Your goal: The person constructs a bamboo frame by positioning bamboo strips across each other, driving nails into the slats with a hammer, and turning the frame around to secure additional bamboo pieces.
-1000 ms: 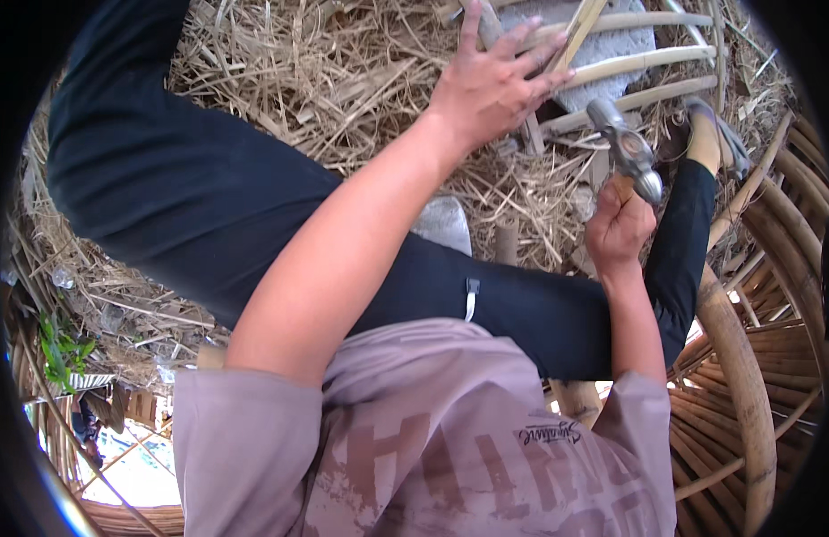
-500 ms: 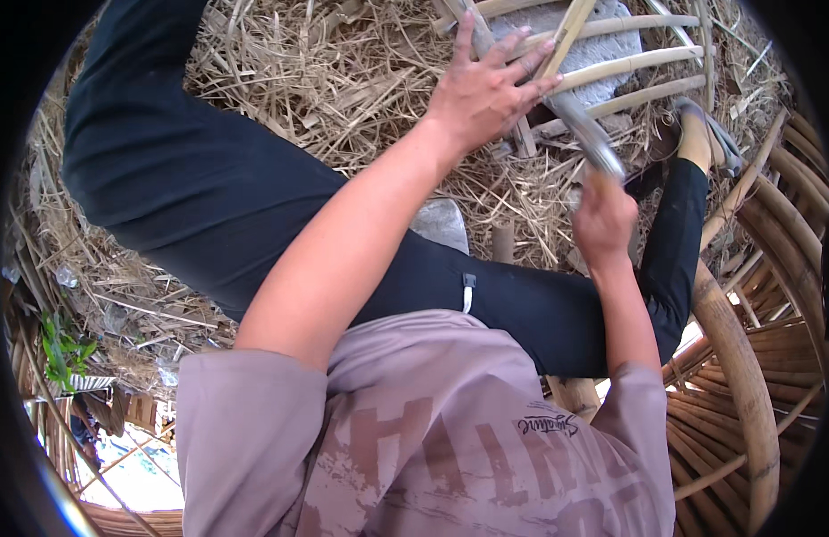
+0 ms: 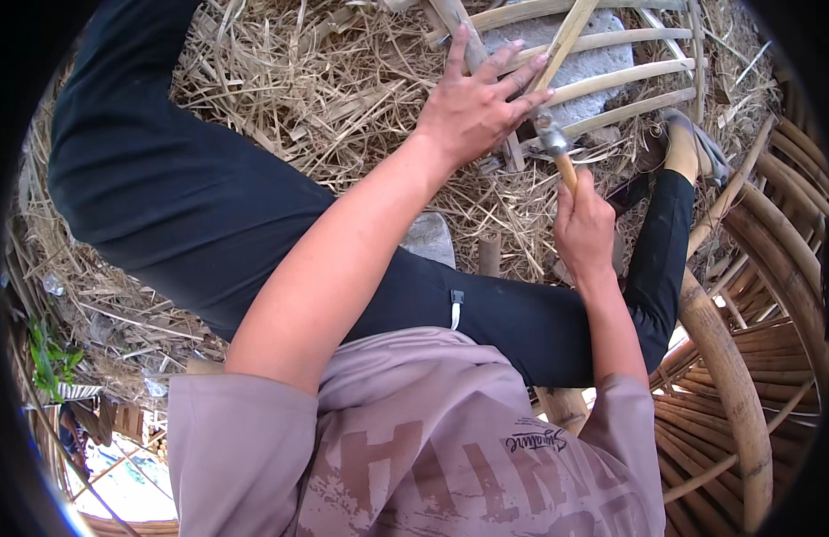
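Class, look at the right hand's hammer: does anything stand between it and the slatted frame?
Nothing visible stands between the hammer and the slatted frame; the left hand lies on the frame, close beside the hammer's head.

I have rough ground [image 3: 132,327] under me, covered in dry, straw-coloured shavings [image 3: 285,98]. At upper right, a lattice of pale bamboo strips [image 3: 628,76] lies over a flat grey stone slab [image 3: 583,65]; near the centre sits a smaller grey stone [image 3: 429,238].

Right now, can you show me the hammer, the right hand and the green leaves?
Hammer [image 3: 554,140], head view: its metal head.
Right hand [image 3: 585,228], head view: middle of the fist.
Green leaves [image 3: 47,360], head view: middle of the clump.
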`<state>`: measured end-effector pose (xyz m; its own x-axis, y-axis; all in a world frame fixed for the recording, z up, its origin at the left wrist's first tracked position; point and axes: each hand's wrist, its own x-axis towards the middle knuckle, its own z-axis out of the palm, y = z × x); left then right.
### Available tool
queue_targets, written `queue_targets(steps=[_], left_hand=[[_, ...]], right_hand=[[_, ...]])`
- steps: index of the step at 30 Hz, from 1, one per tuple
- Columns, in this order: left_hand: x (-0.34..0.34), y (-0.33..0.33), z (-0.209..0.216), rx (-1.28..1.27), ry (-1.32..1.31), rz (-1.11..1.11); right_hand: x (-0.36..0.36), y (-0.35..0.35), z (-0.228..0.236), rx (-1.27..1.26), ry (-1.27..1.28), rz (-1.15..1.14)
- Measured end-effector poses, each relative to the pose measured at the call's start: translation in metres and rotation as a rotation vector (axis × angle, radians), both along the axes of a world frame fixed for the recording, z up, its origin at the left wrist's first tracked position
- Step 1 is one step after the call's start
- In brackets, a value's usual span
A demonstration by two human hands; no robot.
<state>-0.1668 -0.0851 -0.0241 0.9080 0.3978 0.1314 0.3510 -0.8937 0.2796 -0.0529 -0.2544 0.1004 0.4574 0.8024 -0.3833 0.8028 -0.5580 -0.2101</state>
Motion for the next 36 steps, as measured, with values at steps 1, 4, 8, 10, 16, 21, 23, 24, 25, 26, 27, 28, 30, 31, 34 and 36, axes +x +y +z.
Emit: queue_targets(steps=[1, 4, 8, 10, 16, 21, 23, 24, 25, 26, 27, 28, 30, 31, 34, 36], left_hand=[[-0.003, -0.002, 0.000, 0.024, 0.013, 0.001], [0.004, -0.005, -0.001, -0.016, -0.010, -0.001], [0.000, -0.005, -0.002, 0.034, -0.021, 0.014], [0.003, -0.007, -0.002, -0.014, -0.013, 0.011], [0.004, -0.003, 0.001, -0.028, -0.001, -0.001], [-0.001, 0.001, -0.002, -0.031, -0.066, 0.020], [0.001, -0.005, 0.001, -0.017, -0.037, 0.011], [0.000, -0.009, 0.004, -0.010, -0.005, -0.001], [0.003, -0.002, 0.001, 0.005, -0.028, 0.007], [0.001, -0.001, 0.000, 0.006, -0.027, 0.006], [-0.001, -0.002, -0.001, -0.001, -0.019, 0.005], [-0.003, -0.003, -0.001, -0.009, -0.010, 0.005], [0.000, -0.004, 0.002, -0.020, 0.000, 0.029], [0.004, 0.002, 0.000, 0.001, -0.011, 0.022], [0.000, -0.004, 0.002, 0.041, -0.006, -0.001], [-0.003, -0.007, 0.001, -0.040, -0.060, 0.015]], right_hand=[[0.001, -0.005, 0.000, 0.043, 0.050, -0.022], [0.002, -0.017, 0.002, 0.453, -0.021, 0.102], [0.002, -0.005, 0.000, 0.162, 0.035, -0.063], [0.004, -0.011, 0.005, 0.479, -0.004, 0.074], [0.007, -0.016, -0.002, 0.254, -0.017, 0.116], [0.005, 0.003, -0.004, 0.060, 0.064, -0.017], [0.003, -0.012, 0.001, 0.259, 0.039, 0.037], [0.000, -0.019, 0.005, 0.451, 0.018, 0.086], [0.004, -0.016, -0.004, 0.442, 0.024, 0.108], [0.003, -0.003, -0.003, 0.137, 0.046, -0.014], [0.002, -0.003, -0.003, 0.132, 0.044, -0.031], [0.000, -0.005, -0.003, 0.126, 0.041, -0.047], [-0.007, -0.013, 0.008, 0.455, 0.047, -0.026], [0.006, -0.024, -0.005, 0.517, 0.039, 0.077], [0.003, -0.012, -0.006, -0.036, -0.013, -0.006], [0.002, -0.005, 0.003, 0.033, 0.050, -0.035]])
